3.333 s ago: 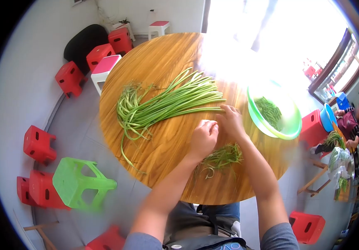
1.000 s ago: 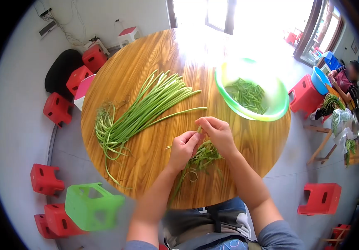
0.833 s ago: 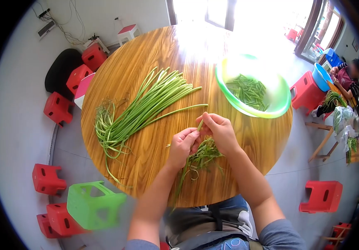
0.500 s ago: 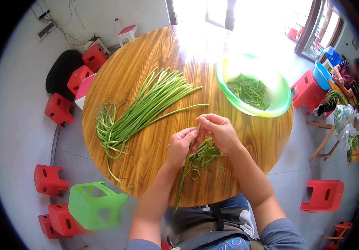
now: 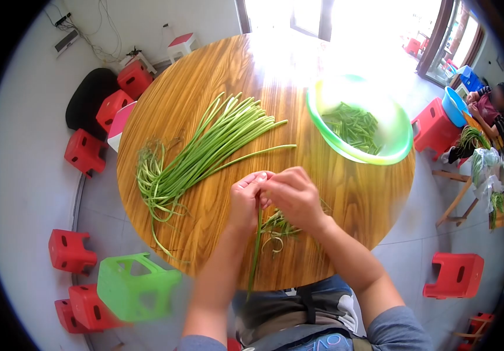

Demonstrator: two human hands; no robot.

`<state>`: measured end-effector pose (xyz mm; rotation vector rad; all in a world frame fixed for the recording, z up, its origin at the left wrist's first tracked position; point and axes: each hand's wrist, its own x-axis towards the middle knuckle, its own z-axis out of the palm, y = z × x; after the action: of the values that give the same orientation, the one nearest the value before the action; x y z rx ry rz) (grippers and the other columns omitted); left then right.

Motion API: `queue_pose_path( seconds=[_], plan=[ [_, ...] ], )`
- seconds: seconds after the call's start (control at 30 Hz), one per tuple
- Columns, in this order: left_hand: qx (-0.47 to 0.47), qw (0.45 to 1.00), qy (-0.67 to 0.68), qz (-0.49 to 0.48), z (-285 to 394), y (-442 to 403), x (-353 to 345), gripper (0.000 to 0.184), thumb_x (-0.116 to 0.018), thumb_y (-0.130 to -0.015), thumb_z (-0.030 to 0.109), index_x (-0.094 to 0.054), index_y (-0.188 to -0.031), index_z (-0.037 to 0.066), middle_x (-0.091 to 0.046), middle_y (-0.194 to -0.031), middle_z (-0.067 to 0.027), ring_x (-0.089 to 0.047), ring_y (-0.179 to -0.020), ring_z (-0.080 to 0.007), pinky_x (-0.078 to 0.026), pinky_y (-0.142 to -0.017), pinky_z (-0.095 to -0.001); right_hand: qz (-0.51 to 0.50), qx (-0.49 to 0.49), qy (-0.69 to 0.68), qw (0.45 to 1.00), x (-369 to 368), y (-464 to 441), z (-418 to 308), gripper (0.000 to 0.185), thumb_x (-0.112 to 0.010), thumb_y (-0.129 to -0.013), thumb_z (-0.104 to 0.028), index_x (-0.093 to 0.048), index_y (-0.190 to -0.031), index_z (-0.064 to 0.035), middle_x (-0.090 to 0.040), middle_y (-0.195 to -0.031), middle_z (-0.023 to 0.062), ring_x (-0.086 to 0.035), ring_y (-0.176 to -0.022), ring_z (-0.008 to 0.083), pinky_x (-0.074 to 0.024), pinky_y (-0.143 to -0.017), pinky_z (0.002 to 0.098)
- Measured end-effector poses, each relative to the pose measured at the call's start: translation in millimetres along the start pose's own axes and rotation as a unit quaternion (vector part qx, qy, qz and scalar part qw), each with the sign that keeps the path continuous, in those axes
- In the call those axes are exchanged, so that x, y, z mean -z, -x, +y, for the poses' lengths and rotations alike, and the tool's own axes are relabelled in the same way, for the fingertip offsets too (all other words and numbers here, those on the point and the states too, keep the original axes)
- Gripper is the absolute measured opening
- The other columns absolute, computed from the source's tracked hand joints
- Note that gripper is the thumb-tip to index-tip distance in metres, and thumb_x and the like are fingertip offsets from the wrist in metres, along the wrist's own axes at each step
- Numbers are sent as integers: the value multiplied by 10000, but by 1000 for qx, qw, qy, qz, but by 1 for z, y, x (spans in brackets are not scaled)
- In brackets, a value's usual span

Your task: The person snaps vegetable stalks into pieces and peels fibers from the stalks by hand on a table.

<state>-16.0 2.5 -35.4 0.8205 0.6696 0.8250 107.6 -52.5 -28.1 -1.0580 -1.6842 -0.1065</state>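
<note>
My left hand [image 5: 247,198] is closed on a long green stem [image 5: 256,251], which hangs down past the table's near edge. Against its fingertips, my right hand [image 5: 294,196] is pinched; what lies between its fingers is hidden. A large bundle of green stems [image 5: 211,146] rests on the round wooden table [image 5: 205,70], left of my hands, with curly tips at its left end. Partly covered by my right hand, a small pile of thin trimmings [image 5: 278,225] lies on the wood. The pale green basin [image 5: 362,157] at the right holds short cut pieces [image 5: 352,126].
Red stools [image 5: 71,250] and a green stool [image 5: 138,286] stand on the floor at the left. Another red stool [image 5: 453,275] is at the lower right. A person [image 5: 489,108] sits at the far right beside a blue basin [image 5: 455,107] and more greens.
My hands have come from the bundle's cut ends to above the trimmings, with a stem in the left. Lately the right hand has moved slightly left and down, over the left fingertips.
</note>
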Motion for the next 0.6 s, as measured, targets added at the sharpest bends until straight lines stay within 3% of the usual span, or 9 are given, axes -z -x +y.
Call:
queue_pose_path(
  seconds=[0.03, 0.1, 0.13, 0.2, 0.33, 0.43, 0.57, 0.6],
  plan=[
    [5, 1000, 12, 0, 8, 4, -3, 205, -467, -920, 142, -593, -959, -15, -545, -663, -20, -376, -454, -53, -315, -412, -190, 33, -86, -17, 996, 6, -4, -3, 158, -605, -727, 17, -643, -868, -42, -590, -861, 68, -556, -797, 206, -481, -677, 308],
    [14, 1000, 20, -15, 16, 10, -7, 253, -454, -936, 174, -556, -1084, -4, -573, -714, -37, -382, -470, -57, -306, -421, -193, 78, -248, -91, 961, 19, -11, 3, 98, -565, -831, -68, -621, -911, -53, -596, -861, 54, -554, -784, 146, -475, -653, 287],
    [23, 999, 21, -33, 19, 12, -7, 266, -445, -941, 180, -536, -1114, 1, -573, -718, -39, -380, -473, -57, -302, -425, -191, 111, -314, -219, 917, 20, -11, 9, 104, -549, -854, -103, -607, -925, -52, -594, -847, 45, -550, -763, 126, -468, -633, 273],
    [39, 997, 25, -63, 21, 13, -5, 293, -427, -948, 185, -491, -1171, 7, -571, -727, -45, -375, -482, -56, -291, -432, -187, 167, -426, -456, 763, 18, -7, 19, 147, -517, -899, -173, -581, -953, -51, -590, -819, 28, -541, -722, 87, -454, -592, 243],
    [51, 993, 30, -101, 18, 12, -8, 337, -397, -954, 188, -417, -1239, 10, -568, -744, -54, -368, -502, -53, -275, -442, -177, 18, -510, -565, 649, 17, -2, 17, 200, -516, -911, -213, -562, -965, -26, -557, -719, -2, -510, -591, 57, -413, -511, 192],
    [43, 993, -11, -105, 8, 6, -7, 336, -392, -952, 182, -410, -1238, 8, -572, -764, -61, -393, -526, -60, -297, -452, -182, -12, -503, -429, 750, 9, -8, 1, 201, -549, -895, -187, -575, -984, -9, -559, -721, -1, -510, -586, 56, -412, -512, 186],
    [75, 992, -21, -104, 4, 9, -10, 306, -406, -944, 180, -464, -1178, -8, -583, -788, -68, -449, -555, -81, -354, -473, -198, -3, -509, -440, 740, 16, -9, 1, 215, -600, -866, -182, -599, -977, 2, -576, -733, 2, -518, -635, 53, -406, -533, 181],
    [88, 989, -30, -113, 3, 9, -9, 291, -416, -940, 179, -488, -1146, -13, -585, -788, -70, -460, -562, -86, -364, -477, -201, 22, -507, -352, 786, 14, -8, 7, 202, -614, -857, -193, -613, -942, -10, -559, -733, -5, -499, -640, 51, -395, -535, 182]
  ],
)
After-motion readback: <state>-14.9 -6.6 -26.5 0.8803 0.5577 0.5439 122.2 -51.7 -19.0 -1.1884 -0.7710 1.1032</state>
